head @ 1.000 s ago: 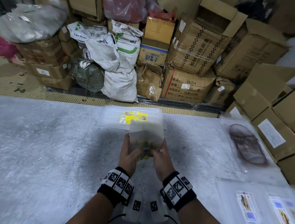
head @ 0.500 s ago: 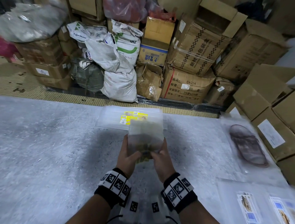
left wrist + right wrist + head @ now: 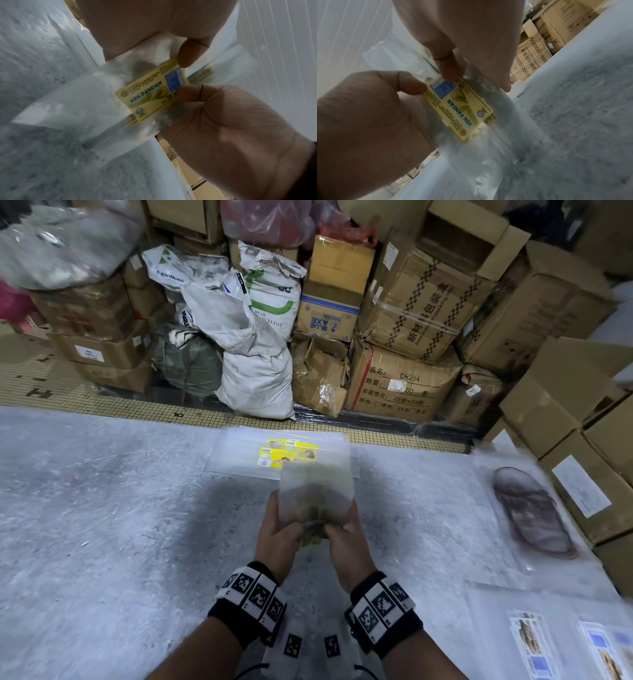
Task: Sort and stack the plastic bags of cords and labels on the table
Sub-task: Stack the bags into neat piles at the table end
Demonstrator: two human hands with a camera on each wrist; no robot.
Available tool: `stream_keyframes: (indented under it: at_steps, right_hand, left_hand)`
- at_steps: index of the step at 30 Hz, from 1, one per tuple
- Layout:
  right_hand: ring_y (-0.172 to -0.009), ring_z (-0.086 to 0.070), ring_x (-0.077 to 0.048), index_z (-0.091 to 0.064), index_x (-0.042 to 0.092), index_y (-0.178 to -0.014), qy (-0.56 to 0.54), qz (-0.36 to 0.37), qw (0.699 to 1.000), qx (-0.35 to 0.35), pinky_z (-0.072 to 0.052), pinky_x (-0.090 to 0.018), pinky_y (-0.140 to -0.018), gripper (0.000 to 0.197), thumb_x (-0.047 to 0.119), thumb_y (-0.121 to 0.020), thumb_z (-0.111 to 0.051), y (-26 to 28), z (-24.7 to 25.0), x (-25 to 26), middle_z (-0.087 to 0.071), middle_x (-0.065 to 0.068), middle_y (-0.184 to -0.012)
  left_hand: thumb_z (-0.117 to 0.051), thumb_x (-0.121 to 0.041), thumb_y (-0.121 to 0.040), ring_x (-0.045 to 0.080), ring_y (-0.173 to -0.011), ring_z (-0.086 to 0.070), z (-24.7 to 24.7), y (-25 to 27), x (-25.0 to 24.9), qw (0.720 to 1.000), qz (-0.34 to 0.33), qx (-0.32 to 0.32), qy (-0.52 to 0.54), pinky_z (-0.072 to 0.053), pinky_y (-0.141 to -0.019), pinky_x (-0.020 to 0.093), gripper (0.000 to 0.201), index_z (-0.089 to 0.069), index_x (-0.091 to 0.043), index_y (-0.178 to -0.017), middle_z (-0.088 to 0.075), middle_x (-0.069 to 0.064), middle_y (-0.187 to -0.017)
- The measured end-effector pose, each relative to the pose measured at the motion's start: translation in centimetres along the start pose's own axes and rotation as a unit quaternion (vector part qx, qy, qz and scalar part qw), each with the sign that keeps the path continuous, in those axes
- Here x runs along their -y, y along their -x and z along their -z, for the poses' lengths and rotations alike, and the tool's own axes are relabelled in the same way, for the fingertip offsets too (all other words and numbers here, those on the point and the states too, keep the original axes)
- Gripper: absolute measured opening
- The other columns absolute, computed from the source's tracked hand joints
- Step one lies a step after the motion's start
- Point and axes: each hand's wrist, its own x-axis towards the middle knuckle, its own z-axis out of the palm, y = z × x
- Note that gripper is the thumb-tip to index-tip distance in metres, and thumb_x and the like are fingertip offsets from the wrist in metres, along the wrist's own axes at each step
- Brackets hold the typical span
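I hold a clear plastic bag [image 3: 315,491] upright above the grey table [image 3: 102,525], in front of me. My left hand [image 3: 286,530] and right hand [image 3: 337,534] pinch its lower end from either side. Inside are yellow "KEK PANDAN" labels [image 3: 150,93]. In the left wrist view my left thumb [image 3: 193,54] and my right hand [image 3: 231,128] press on the label through the bag [image 3: 77,105]. The right wrist view shows the same labels [image 3: 462,108] between my right hand [image 3: 448,70] and left hand [image 3: 376,108].
A flat bag of yellow labels [image 3: 284,455] lies at the table's far edge. On the right lies a bag of brownish cords [image 3: 534,511], with bags of labels [image 3: 548,645] nearer me. Cardboard boxes [image 3: 582,474] line the right side, and boxes and sacks [image 3: 253,364] stand beyond the table.
Both hands keep their pinch on the bag in about the same place. The bag has only shifted slightly.
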Motion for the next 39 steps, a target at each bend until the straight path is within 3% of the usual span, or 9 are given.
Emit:
stream_keyframes:
  at_steps: [6,11,18,21,23,26,31,36,39]
  right_hand:
    - [-0.097,-0.062,-0.016,-0.05,0.024,-0.117,0.05,-0.001,0.999,0.003,-0.055,-0.033,-0.08,0.053,-0.02,-0.088,-0.038,-0.2,0.5,-0.5,-0.062,-0.006,-0.113]
    - [-0.105,-0.061,-0.022,-0.051,0.027,-0.116,0.078,0.003,0.997,0.007,-0.054,-0.045,-0.089,0.047,-0.013,-0.092,-0.044,-0.5,0.6,-0.8,-0.062,-0.008,-0.117]
    - [-0.1,-0.066,-0.017,-0.053,0.022,-0.116,0.091,-0.036,0.995,0.035,-0.057,-0.034,-0.085,0.039,-0.01,-0.096,-0.046,-1.7,1.4,0.1,-0.067,-0.003,-0.109]
    - [-0.108,-0.066,-0.031,-0.057,0.013,-0.119,0.061,-0.092,0.993,0.037,-0.055,-0.049,-0.094,0.036,-0.012,-0.094,-0.048,-2.0,1.9,-0.3,-0.069,-0.015,-0.115]
    - [-0.11,-0.065,-0.038,-0.059,0.009,-0.119,0.043,-0.124,0.991,0.031,-0.052,-0.056,-0.097,0.036,-0.013,-0.092,-0.05,-1.8,2.1,-0.9,-0.069,-0.019,-0.116]
    - [-0.096,-0.07,-0.031,-0.063,0.009,-0.111,0.046,-0.153,0.987,0.025,-0.057,-0.051,-0.089,0.034,-0.014,-0.09,-0.051,-1.3,2.0,-1.4,-0.072,-0.016,-0.107]
    - [-0.084,-0.072,-0.024,-0.059,0.001,-0.119,0.033,-0.193,0.98,0.027,-0.059,-0.035,-0.067,0.032,-0.012,-0.091,-0.054,-0.6,2.2,-2.3,-0.071,-0.017,-0.107]
    - [-0.098,-0.071,-0.033,-0.061,0.002,-0.116,0.065,-0.198,0.977,0.055,-0.056,-0.05,-0.091,0.024,0.016,-0.097,-0.062,0.3,3.0,-2.5,-0.073,-0.018,-0.109]
    - [-0.107,-0.068,-0.036,-0.071,0.006,-0.113,0.054,-0.227,0.97,0.065,-0.049,-0.055,-0.101,0.051,0.049,-0.086,-0.07,1.2,3.8,-2.8,-0.073,-0.017,-0.11]
  left_hand:
    - [-0.05,-0.001,-0.059,0.013,-0.082,-0.065,0.9,-0.9,0.5,0.998,0.01,-0.02,-0.055,-0.055,-0.066,0.028,0.05,-0.057,-0.022,-0.104,-0.068,0.0,-0.091]
    - [-0.052,-0.001,-0.063,0.013,-0.084,-0.065,1.2,-1.2,0.3,0.998,0.019,-0.005,-0.063,-0.056,-0.069,0.027,0.043,-0.058,-0.016,-0.102,-0.068,0.004,-0.093]
    - [-0.058,0.006,-0.085,0.011,-0.089,-0.066,2.0,-1.7,-0.4,0.985,0.034,0.035,-0.164,-0.055,-0.078,0.032,0.038,-0.055,-0.022,-0.111,-0.07,0.0,-0.096]
    - [-0.055,0.011,-0.089,0.009,-0.08,-0.066,2.4,-1.8,-0.5,0.979,0.067,0.064,-0.181,-0.055,-0.073,0.029,0.036,-0.053,-0.018,-0.109,-0.067,0.008,-0.095]
    - [-0.062,0.0,-0.084,0.01,-0.078,-0.065,2.4,-1.4,-0.3,0.978,0.101,0.054,-0.172,-0.054,-0.072,0.03,0.029,-0.052,-0.019,-0.104,-0.064,0.01,-0.094]
    - [-0.062,-0.019,-0.066,0.03,-0.096,-0.065,2.3,-0.3,0.5,0.978,0.16,0.016,-0.135,-0.052,-0.087,0.051,0.043,-0.051,-0.015,-0.107,-0.064,0.02,-0.108]
    - [-0.062,-0.016,-0.063,0.043,-0.1,-0.065,3.4,0.2,2.9,0.973,0.198,-0.046,-0.106,-0.05,-0.088,0.064,0.053,-0.055,-0.007,-0.115,-0.065,0.026,-0.111]
    - [-0.065,-0.008,-0.077,0.047,-0.095,-0.067,4.0,0.4,3.5,0.968,0.227,-0.088,-0.054,-0.051,-0.083,0.068,0.045,-0.054,-0.002,-0.12,-0.065,0.031,-0.112]
    - [-0.056,0.001,-0.09,0.046,-0.095,-0.067,4.0,0.0,3.3,0.963,0.227,-0.146,-0.007,-0.053,-0.082,0.065,0.032,-0.053,-0.003,-0.122,-0.066,0.03,-0.11]
